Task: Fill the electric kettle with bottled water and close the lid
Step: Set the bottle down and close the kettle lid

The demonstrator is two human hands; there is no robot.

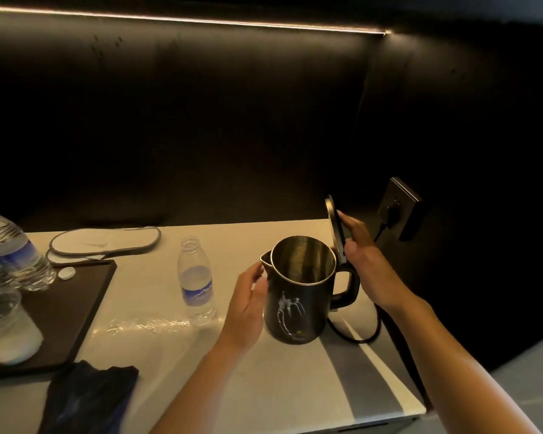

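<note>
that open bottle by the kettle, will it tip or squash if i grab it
The bottle is tall and narrow, so a sideways push would probably tip it. It is uncapped and looks partly full, so tipping would likely spill. Its thin clear plastic probably dents under a firm squeeze, which could push water out the neck.

Left hand [248, 296] open and cupped, right hand [364, 258] flat, fingers extended.

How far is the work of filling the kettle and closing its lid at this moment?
Done, it seems: the open bottle stands uncapped and partly empty on the counter, its cap on the tray. In hand: the left hand steadies the kettle, and the right hand rests on the upright lid. Left: closing the lid. Whether the kettle holds water cannot be seen.
</note>
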